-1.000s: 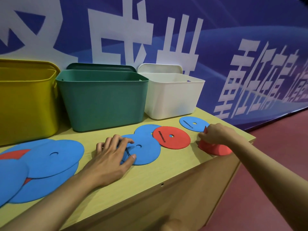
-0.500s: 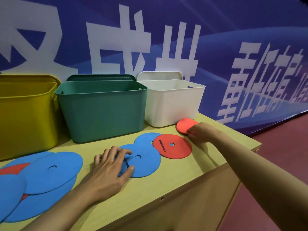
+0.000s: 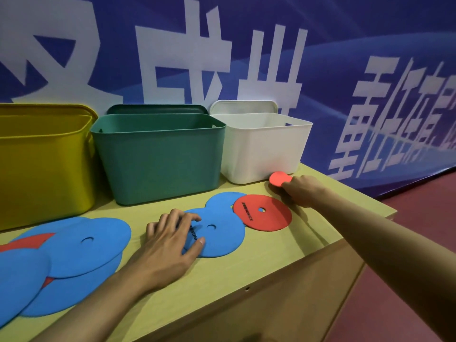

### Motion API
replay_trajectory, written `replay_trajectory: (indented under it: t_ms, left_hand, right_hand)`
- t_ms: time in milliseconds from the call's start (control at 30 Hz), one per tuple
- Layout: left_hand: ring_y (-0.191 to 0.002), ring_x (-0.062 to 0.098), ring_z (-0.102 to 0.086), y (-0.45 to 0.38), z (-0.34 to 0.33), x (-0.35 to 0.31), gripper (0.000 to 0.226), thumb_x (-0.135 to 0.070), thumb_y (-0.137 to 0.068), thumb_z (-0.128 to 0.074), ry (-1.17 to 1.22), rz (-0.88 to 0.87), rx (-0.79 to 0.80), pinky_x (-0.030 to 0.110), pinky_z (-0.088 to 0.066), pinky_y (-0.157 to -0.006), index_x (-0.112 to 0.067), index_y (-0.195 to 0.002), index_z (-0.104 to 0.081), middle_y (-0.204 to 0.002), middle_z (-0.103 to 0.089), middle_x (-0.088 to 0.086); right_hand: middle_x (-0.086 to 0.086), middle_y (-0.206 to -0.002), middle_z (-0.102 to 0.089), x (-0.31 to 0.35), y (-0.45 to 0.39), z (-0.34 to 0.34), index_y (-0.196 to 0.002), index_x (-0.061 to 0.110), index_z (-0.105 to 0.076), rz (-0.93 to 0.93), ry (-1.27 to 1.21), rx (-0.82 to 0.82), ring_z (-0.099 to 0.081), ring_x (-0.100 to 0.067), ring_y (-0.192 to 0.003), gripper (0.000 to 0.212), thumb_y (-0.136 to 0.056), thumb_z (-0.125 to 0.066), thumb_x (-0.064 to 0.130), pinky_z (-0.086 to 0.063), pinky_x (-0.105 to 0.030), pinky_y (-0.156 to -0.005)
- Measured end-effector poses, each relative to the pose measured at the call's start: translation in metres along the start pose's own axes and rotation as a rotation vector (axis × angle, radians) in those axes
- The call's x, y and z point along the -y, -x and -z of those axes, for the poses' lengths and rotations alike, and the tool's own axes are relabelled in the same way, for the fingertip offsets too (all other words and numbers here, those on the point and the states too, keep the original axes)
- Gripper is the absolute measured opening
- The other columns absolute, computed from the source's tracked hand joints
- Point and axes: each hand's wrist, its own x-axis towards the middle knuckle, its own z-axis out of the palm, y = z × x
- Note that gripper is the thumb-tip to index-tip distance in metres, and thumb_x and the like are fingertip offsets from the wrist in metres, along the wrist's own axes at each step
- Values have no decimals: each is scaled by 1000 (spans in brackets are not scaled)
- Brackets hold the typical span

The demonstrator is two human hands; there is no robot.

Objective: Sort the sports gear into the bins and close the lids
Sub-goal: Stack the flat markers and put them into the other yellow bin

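1. Your left hand (image 3: 170, 245) is pressing spread fingers on a blue disc (image 3: 217, 233), lower centre of the bench (image 3: 308, 240).
2. Your right hand (image 3: 302, 191) is pinching a red disc (image 3: 278, 178) beside the white bin (image 3: 261, 146), centre right.

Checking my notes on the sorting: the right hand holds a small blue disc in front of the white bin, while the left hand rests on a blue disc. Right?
Not quite: in the head view the disc in the right hand is red, not blue. The rest stands: it is in front of the white bin, and the left hand rests on a blue disc.
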Motion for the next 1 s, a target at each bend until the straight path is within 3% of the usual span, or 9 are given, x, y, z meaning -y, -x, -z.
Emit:
replay_trajectory:
  t_ms: [133, 200, 267, 400, 533, 633, 733, 833, 1000]
  left_hand:
    - [-122, 3, -31, -2, -3, 3, 45, -67, -96, -21, 5, -6, -21, 32, -25, -106, -46, -135, -26, -122, -26, -20]
    - [-120, 4, -31, -2, -3, 3, 40, -61, -101, -28, 17, -8, -47, 32, -25, -105, -45, -137, -26, -122, -26, -20]
    - [-118, 4, -30, -2, -2, 3, 39, -59, -102, -31, 33, -3, -69, 32, -25, -103, -44, -137, -27, -122, -26, -20]
    - [-119, 5, -31, 2, 2, -4, 36, -54, -103, -32, 66, -19, -101, 33, -25, -103, -44, -137, -29, -122, -28, -19]
    - [-122, 6, -34, 13, 10, -10, 37, -54, -101, -27, 36, -91, -92, 37, -27, -106, -41, -136, -31, -124, -29, -17]
    - [-126, 6, -35, 14, 19, -16, 38, -56, -102, -33, 99, -83, -98, 39, -28, -106, -43, -138, -32, -127, -33, -17]
    - [-133, 13, -34, 9, 33, -19, 60, -63, -91, -51, 165, -77, 55, 44, -32, -109, -47, -143, -24, -133, -32, -12]
    - [-132, 21, -31, 7, 57, -6, 80, -52, -85, -61, -29, -85, 194, 45, -32, -110, -48, -149, -14, -135, -27, -3]
    - [-133, 22, -41, 13, 78, 27, 50, -30, -100, -50, -83, 64, 277, 45, -39, -112, -40, -147, -34, -139, -40, 1]
  right_hand:
    - [-3, -113, -65, 1, 28, -13, -133, 23, -56, -66, -108, -145, -68, -25, -96, 32, -102, -52, 29, -59, -38, -78]
    - [-3, -140, -56, 6, 46, -19, -148, 28, -43, -85, -223, -261, -61, -27, -114, 58, -94, -63, 33, -59, -41, -79]
    - [0, -151, -46, 17, 68, -13, -152, 34, -39, -73, -286, -347, -52, -28, -125, 71, -88, -70, 35, -59, -41, -73]
    - [0, -146, -46, 51, 117, 11, -149, 44, -41, 32, -282, -415, -45, -27, -126, 70, -87, -72, 39, -59, -36, -65]
    - [5, -147, -40, 75, 143, 16, -151, 51, -35, 97, -456, -352, -45, -23, -123, 68, -93, -65, 33, -58, -40, -83]
    - [6, -141, -51, 91, 152, 26, -149, 51, -41, 116, -651, -424, -55, -21, -119, 71, -89, -70, 25, -56, -40, -88]
    - [5, -130, -61, 124, 159, 48, -145, 46, -50, 225, -812, -529, -60, -19, -112, 60, -92, -64, 21, -56, -39, -85]
    - [4, -129, -62, 160, 161, 68, -144, 42, -54, 336, -848, -540, -60, -15, -110, 52, -96, -64, 27, -52, -29, -88]
    - [8, -134, -59, 192, 152, 67, -143, 46, -53, 388, -965, -497, -56, -11, -118, 47, -100, -59, 27, -41, -16, -101]
